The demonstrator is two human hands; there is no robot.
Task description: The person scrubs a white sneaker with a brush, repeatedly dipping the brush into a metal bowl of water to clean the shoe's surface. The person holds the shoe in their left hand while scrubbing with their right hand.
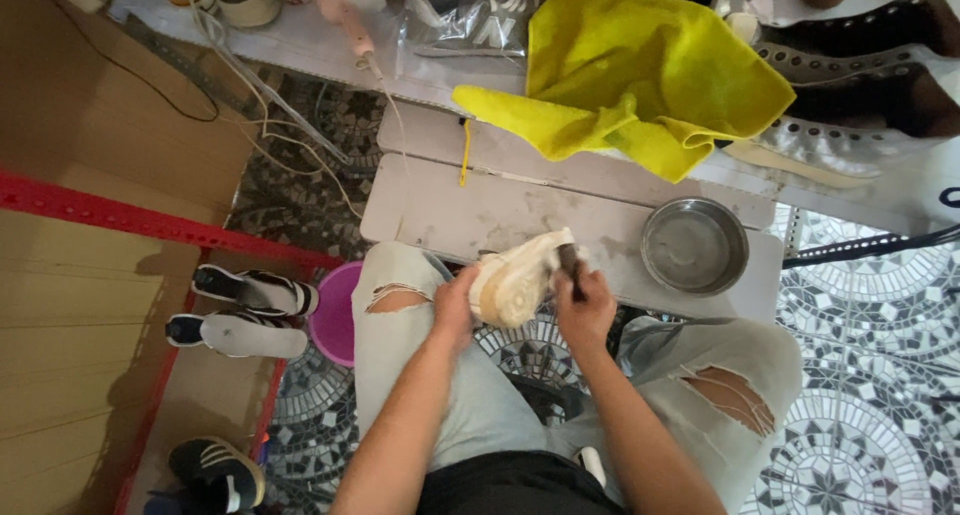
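cream-white shoe sits over the person's lap at the near edge of the low grey counter, sole turned up. left hand is wrapped around its heel end, holding it steady. right hand is closed on a small dark brush pressed against the shoe's side. scrubbing looks mid-way: the sole appears pale and fairly clean, though the view is too small to tell what dirt remains. one metal bowl stands on the counter just beside the right hand, holding greyish water. one yellow cloth lies folded further back, not in use. on the floor rack to the left, two sandals lie side by side and one dark sneaker below them.
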